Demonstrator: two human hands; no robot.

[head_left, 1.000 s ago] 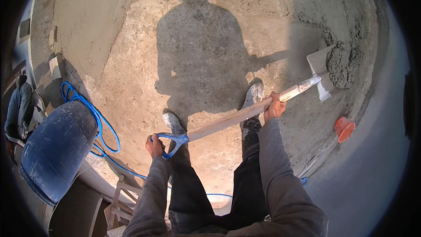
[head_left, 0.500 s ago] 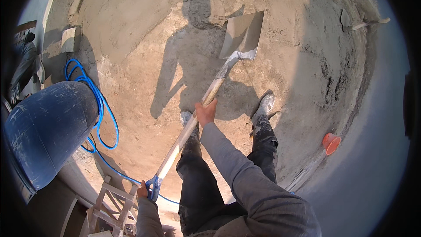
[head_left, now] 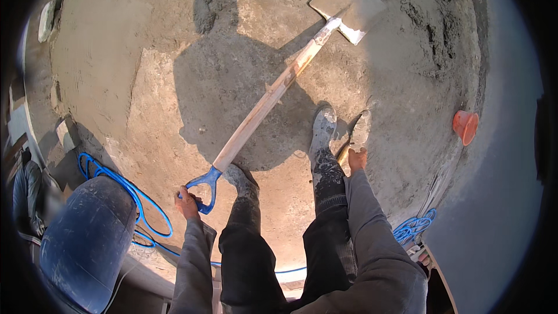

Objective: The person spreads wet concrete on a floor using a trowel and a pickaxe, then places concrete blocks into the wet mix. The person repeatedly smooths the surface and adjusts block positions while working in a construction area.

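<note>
A square-bladed shovel (head_left: 264, 104) slants across the ground, its metal blade resting on the rough grey surface at the far right of the middle. My left hand (head_left: 187, 204) is closed around its blue D-shaped grip. Low beside my right boot (head_left: 324, 128), my right hand (head_left: 357, 161) has its fingers wrapped on a small mortar-caked tool that looks like a trowel (head_left: 361, 130). Part of the tool's yellowish handle shows left of the hand; the rest is covered.
A large blue barrel (head_left: 87, 244) stands at lower left beside a coiled blue hose (head_left: 148, 209). More blue hose (head_left: 414, 227) lies at right, below an orange bucket (head_left: 465, 127) by the wall. Blocks (head_left: 68, 134) line the left edge; a person's leg (head_left: 26, 189) shows there.
My right hand has left the shovel's shaft and gone down to the trowel by my boot. The shovel blade has moved away and right, onto the ground. My left hand keeps the grip.
</note>
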